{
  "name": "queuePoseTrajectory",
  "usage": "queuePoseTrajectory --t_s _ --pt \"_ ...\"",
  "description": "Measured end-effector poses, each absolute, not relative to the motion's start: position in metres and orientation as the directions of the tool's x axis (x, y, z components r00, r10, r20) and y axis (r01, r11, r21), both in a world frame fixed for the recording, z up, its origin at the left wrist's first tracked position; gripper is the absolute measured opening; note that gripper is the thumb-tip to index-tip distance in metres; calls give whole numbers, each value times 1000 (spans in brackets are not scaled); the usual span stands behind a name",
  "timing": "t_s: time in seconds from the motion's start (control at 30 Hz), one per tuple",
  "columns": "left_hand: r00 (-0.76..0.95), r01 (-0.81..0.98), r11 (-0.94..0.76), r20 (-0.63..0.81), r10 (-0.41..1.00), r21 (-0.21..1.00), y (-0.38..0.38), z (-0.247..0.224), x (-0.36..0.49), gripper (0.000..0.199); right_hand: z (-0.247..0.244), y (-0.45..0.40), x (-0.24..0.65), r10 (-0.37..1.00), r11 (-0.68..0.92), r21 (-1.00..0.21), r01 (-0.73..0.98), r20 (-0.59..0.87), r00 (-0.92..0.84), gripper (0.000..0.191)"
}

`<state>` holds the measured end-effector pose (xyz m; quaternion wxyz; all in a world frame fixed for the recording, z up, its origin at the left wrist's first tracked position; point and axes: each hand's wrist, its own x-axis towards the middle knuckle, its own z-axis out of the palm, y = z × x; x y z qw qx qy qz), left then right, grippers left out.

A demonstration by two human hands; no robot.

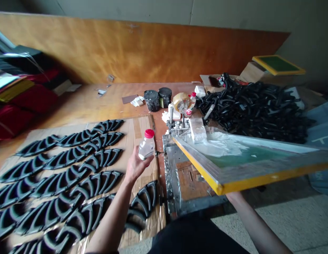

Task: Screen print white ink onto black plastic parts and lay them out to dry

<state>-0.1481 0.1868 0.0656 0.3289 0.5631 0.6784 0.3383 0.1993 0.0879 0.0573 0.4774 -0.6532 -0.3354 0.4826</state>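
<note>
My left hand (137, 163) is wrapped round a clear plastic bottle (146, 148) with a red cap, held upright above the edge of the cardboard. To the right, a yellow-edged screen printing frame (219, 185) is raised at a tilt over the printing base (171, 176). White paste (222, 143) and a wrapped white block lie on its mesh near the clamp (177, 124). My right hand (234, 195) reaches under the frame's front edge; its fingers are hidden, so I cannot see whether it grips the frame.
Rows of curved black plastic parts (100, 180) lie on the cardboard sheet (137, 132) at left. A heap of black parts (248, 106) is at back right. Two dark tubs (151, 100), a tape roll (181, 101) and another red-capped bottle (192, 102) stand behind the clamp. Red boxes (29, 106) are at far left.
</note>
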Motion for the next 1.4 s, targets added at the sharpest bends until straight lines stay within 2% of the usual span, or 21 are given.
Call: queuePoseTrajectory --t_s 0.1,0.23,0.37,0.47,0.63,0.77,0.9,1.13,1.4 --pt "42 792 56 -144 989 608 131 76 -140 46 47 64 205 879 -357 -931 -70 -361 311 38" --pt "335 855 -250 -117 935 454 84 75 -104 50 47 49 205 889 -379 -914 -146 -404 217 49" --pt "428 888 -363 -219 877 282 65 75 -65 51 53 40 205 901 -382 -907 -180 -409 148 52" --pt "450 889 -407 -243 860 209 64 83 -47 45 56 33 208 907 -373 -905 -207 -403 127 51" --pt "452 892 -430 -249 856 138 69 100 -32 34 57 25 216 899 -371 -901 -226 -409 158 50" --pt "488 872 -480 -247 837 97 68 106 -23 33 57 19 223 897 -359 -900 -249 -406 174 48" --pt "514 857 -506 -257 819 101 62 106 -17 32 54 14 230 895 -341 -904 -258 -396 204 49" --pt "430 902 -422 -247 868 91 69 108 -16 32 51 14 232 894 -355 -894 -274 -411 181 44" --pt "482 876 -466 -243 842 126 66 104 -26 31 46 27 229 895 -314 -883 -349 -397 201 38"
